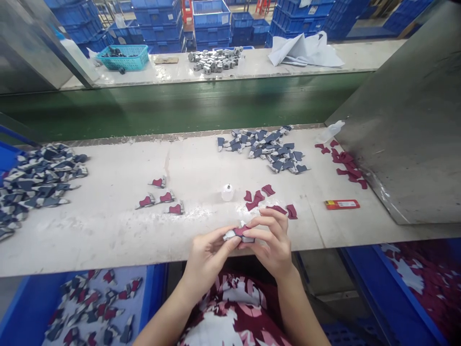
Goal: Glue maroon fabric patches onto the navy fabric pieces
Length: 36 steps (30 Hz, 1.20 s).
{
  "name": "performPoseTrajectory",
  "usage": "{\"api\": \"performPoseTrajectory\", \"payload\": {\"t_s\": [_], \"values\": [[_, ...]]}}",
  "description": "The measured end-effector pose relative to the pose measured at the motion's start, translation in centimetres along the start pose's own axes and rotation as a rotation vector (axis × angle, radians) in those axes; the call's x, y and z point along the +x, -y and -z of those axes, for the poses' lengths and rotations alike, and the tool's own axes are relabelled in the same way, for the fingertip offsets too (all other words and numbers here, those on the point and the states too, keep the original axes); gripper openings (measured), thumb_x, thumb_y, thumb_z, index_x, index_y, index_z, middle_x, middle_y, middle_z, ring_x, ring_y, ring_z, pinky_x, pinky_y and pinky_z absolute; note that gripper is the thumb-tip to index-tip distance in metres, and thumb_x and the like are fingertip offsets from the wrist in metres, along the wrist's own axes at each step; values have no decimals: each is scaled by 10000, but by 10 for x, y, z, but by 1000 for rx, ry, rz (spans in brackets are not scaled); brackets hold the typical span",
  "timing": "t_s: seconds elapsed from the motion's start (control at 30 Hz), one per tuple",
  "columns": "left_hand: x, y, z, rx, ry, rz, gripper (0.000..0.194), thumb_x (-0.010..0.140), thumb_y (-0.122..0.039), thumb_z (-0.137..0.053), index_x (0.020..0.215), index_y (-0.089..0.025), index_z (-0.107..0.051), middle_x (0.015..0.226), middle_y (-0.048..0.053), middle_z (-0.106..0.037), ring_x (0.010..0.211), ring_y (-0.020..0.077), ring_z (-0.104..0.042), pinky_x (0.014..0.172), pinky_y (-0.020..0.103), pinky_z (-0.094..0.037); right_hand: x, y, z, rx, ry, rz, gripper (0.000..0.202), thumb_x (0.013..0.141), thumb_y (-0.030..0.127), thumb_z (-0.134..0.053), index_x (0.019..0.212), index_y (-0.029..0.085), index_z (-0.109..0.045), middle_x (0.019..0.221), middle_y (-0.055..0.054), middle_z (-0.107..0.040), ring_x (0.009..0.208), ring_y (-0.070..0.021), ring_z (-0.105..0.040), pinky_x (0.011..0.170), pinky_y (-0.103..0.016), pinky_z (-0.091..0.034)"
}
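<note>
Between my two hands, over the front edge of the bench, is a small grey and dark-blue plastic part [248, 238] with a maroon piece [240, 231] on its face. My left hand [211, 252] pinches its pale end between thumb and finger. The fingers of my right hand [272, 242] close on the other end and touch the maroon piece. Just beyond lie loose maroon pieces [256, 199]. A small white bottle [227, 192] with a dark tip stands nearby. To its left rest several grey parts with maroon faces [166, 196].
Grey and blue parts are heaped at the back [268, 146] and far left [39, 178]. A red packet [342, 204] lies right, near a metal panel [406, 139]. Below the bench, a blue bin [153, 293] holds maroon-faced parts; another bin [399, 302] holds maroon pieces.
</note>
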State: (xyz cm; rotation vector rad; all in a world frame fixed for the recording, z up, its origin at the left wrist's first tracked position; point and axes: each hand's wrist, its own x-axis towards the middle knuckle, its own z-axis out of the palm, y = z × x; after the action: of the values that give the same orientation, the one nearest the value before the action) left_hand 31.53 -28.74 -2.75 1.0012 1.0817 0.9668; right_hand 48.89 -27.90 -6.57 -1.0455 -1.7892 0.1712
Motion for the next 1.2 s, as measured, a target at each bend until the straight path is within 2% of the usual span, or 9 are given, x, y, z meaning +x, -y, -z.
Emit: {"api": "performPoseTrajectory", "payload": {"t_s": [0.17,0.27,0.4,0.6,0.77,1.0,1.1,1.2], "values": [[0,-3,-2,-29,4,34,195,851,-320,-752,989,-193,-804,935,39,-820,848,221,-788,815,283,-655,-2,3,-4,5,5,-12,134,962,197,-579,975,303,-660,918,-38,-644,1029,-242,-550,882,-435,-500],[0,-3,-2,-25,-7,36,219,845,-343,-761,986,-182,-807,942,48,-819,856,224,-782,819,286,-651,-3,2,-7,29,-56,-35,110,929,230,-654,991,320,-656,890,-22,-646,957,-234,-572,833,-420,-510],[1,1,-1,-83,26,65,282,840,-385,-768,1027,-176,-805,950,59,-817,864,235,-780,824,320,-655,-3,0,-8,102,-110,-73,274,878,218,-728,1116,287,-612,835,-6,-660,869,-217,-579,776,-388,-527],[4,7,0,-123,8,78,339,779,-417,-822,1010,-169,-813,892,73,-819,830,244,-783,769,321,-663,-4,-2,-7,51,-105,27,194,855,160,-748,951,299,-654,860,-10,-650,922,-216,-575,802,-395,-545],[12,11,2,-128,-74,171,336,697,-430,-874,864,-143,-820,803,74,-812,730,201,-761,723,273,-637,-12,-8,-11,-41,-44,94,223,849,125,-742,953,312,-681,870,-13,-656,1007,-217,-580,845,-384,-551],[15,12,18,-310,-67,381,268,628,-340,-891,757,-118,-816,706,55,-781,595,130,-699,635,207,-585,-8,-5,-24,-41,98,211,160,937,119,-627,1025,249,-659,932,-36,-693,1060,-194,-576,891,-334,-536],[15,9,29,-319,-90,384,239,613,-323,-884,716,-119,-812,649,40,-760,536,105,-669,575,171,-549,-1,0,-32,-33,117,250,109,963,142,-598,1009,227,-647,946,-49,-698,1055,-198,-573,888,-339,-523],[16,7,40,-298,-100,356,240,620,-337,-872,708,-123,-808,626,35,-748,524,107,-662,563,176,-542,5,4,-43,-26,113,260,100,969,164,-596,1019,241,-637,941,-47,-677,966,-182,-588,837,-339,-528]]}}
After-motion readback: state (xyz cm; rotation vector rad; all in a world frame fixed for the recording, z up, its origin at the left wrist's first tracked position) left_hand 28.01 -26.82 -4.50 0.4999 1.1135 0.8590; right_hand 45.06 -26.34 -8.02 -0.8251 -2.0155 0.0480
